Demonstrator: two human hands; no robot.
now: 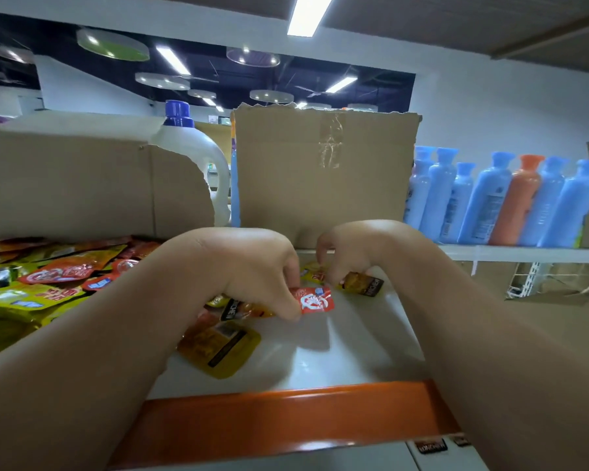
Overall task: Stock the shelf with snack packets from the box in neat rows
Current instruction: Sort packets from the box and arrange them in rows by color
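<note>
row-building on the shelf (337, 355): left hand (252, 266) pinches a red packet (317, 300), right hand (361, 249) a brown packet (363, 283), both probably need squaring up next

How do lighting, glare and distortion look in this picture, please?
Head view: the ceiling light is blown out; glare streaks the orange edge; the left hand casts a soft shadow on the shelf; wide-angle distortion swells the forearms.

I see packets (53, 278) in the box (65, 188) at the shelf's (347, 355) left end, carton (320, 178) at the back edge, bottles (490, 202) right.
</note>
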